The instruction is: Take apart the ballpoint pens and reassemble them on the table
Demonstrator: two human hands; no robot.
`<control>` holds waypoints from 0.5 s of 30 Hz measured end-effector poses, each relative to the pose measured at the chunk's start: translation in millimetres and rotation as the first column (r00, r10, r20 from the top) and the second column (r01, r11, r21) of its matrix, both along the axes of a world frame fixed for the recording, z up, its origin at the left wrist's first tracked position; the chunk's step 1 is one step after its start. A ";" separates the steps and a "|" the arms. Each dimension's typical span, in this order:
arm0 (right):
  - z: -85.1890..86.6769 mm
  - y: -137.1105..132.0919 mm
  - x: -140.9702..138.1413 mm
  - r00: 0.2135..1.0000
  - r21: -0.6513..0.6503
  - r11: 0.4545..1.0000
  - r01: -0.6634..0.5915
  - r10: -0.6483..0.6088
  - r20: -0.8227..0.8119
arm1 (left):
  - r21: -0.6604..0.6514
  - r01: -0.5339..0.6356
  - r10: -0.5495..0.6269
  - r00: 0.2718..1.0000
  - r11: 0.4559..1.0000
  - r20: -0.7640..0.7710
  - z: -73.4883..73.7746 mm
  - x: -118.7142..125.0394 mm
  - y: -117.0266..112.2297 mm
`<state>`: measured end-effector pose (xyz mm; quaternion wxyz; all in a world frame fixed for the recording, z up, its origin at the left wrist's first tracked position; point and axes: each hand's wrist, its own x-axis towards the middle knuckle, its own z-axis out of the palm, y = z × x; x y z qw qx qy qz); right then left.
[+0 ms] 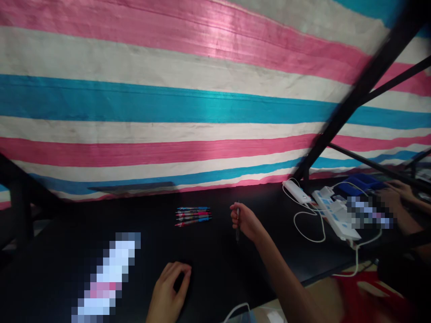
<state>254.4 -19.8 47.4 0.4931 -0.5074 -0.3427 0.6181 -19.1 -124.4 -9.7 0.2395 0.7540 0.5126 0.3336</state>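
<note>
Two bare hands over a black tabletop (141,220); landmark for all positions: the row of pens (193,216).

Row of pens: several, lying flat and close together, lengthwise left to right; barrels partly blue and red. Exact count cannot be read at this size.

Right hand (246,220): just right of the row of pens. Fingers closed around one held pen (237,233), which stands roughly upright, lower end pointing down. Whether that end touches the tabletop: cannot tell.

Left hand (170,289): on the near side of the row of pens, apart from it. Fingers loosely curled, thumb and forefinger tips close together with a gap behind them; nothing seen in the grasp.

Well right of the row of pens: a white adapter (296,192), a looped white cable (313,241) and a white power strip (336,217). Farther right: a blue tray (363,183) and a co-worker's hands (390,197), whose grasp is unclear.

Behind the row of pens: a striped sheet (151,103) in pink, white and blue.
</note>
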 end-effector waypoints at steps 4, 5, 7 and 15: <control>-27.1 4.4 8.3 0.977 0.110 0.989 0.098 -0.117 0.180 | 0.008 -0.014 0.014 1.000 1.000 0.008 2.6 1.9 -0.7; -32.4 4.6 10.8 0.964 0.142 0.983 0.119 -0.149 0.219 | 0.012 -0.018 0.018 1.000 1.000 0.010 3.2 2.5 -0.7; -40.7 4.4 15.0 0.936 0.209 0.964 0.166 -0.220 0.274 | 0.013 -0.019 0.019 1.000 1.000 0.009 4.6 3.7 -0.2; -23.5 -21.2 15.4 0.639 0.561 0.819 0.122 -0.497 0.587 | -0.031 -0.020 0.020 1.000 0.999 -0.016 8.0 3.2 0.4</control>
